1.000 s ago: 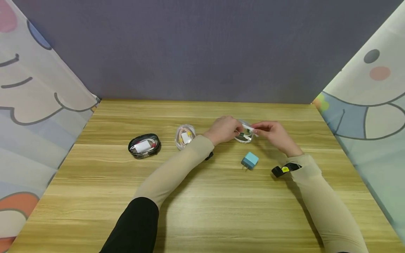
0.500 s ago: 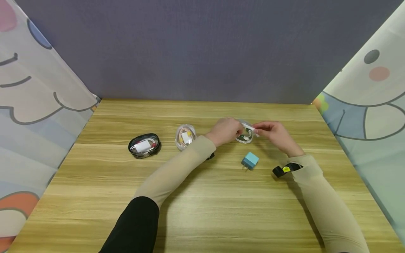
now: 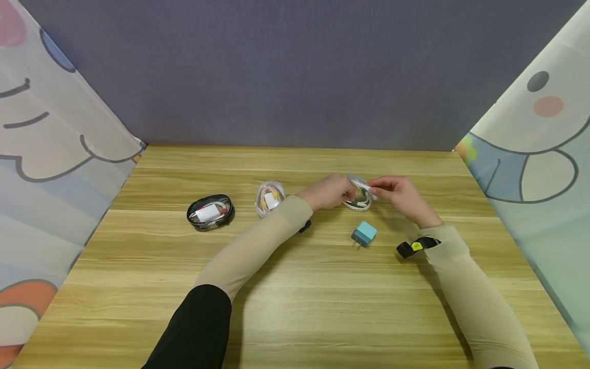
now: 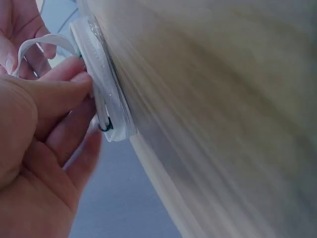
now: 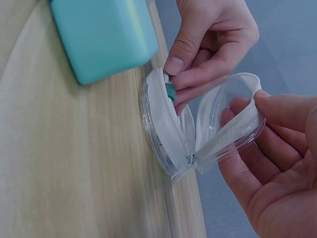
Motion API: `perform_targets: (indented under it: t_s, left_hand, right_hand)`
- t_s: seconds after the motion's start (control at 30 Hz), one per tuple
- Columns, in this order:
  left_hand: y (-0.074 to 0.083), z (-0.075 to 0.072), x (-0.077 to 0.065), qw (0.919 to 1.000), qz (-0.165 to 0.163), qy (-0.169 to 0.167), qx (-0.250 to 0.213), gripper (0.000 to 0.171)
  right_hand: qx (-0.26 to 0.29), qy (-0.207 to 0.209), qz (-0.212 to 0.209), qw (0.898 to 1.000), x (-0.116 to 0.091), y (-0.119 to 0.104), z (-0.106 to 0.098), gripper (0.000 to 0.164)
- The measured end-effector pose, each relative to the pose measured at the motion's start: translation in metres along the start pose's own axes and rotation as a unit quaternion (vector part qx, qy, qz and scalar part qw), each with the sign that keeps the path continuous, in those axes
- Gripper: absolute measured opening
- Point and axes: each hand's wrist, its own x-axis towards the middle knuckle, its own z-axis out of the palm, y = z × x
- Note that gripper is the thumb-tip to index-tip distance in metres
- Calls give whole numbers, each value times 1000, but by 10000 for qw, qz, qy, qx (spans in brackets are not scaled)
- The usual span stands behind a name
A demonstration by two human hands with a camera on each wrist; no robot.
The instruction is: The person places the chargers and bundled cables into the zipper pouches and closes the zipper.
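Observation:
A clear oval zip pouch with white edging (image 5: 167,119) lies unzipped on the table, its lid raised. My right hand (image 3: 401,199) grips the lid, thumb on the rim and fingers behind the clear plastic. Inside is a coiled white cable (image 4: 101,111) with a green tie (image 5: 170,91). My left hand (image 3: 328,192) reaches into the pouch and pinches the cable near the tie; its fingertips are partly hidden in the head view. Nearer me on the table stands a blue plug charger (image 3: 364,233), prongs toward me, touched by neither hand.
To the left lies a clear pouch (image 3: 265,211) holding a cable with yellow ties and a white block. Farther left is a black-edged pouch (image 3: 210,223) with a cable and white block. A grey panel (image 3: 295,77) stands behind the wooden table (image 3: 322,318).
My left hand has lowered slightly at the pouch, and the cable lies in a rounder coil there. My right hand keeps holding the lid in about the same place.

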Motion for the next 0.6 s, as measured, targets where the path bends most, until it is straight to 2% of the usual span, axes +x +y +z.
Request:
perform_targets:
  t_s: [0.13, 0.23, 0.43, 0.6]
  left_hand:
    - [3, -1, -2, 9995, -90, -173, 247, 19]
    - [3, -2, -4, 9995, -42, -172, 262, 22]
    - [-4, -5, -10, 9995, 182, 215, -124, 24]
    - [-10, -10, -18, 9981, 39, 570, -247, 16]
  right_hand:
    - [-55, 27, 8, 10000, -2, -2, -1, 28]
    - [-72, 37, 58, 10000, -3, -2, -3, 28]
    - [-21, 32, 186, 9998, -6, -4, -4, 30]
    - [22, 45, 168, 9998, -6, -5, -5, 31]
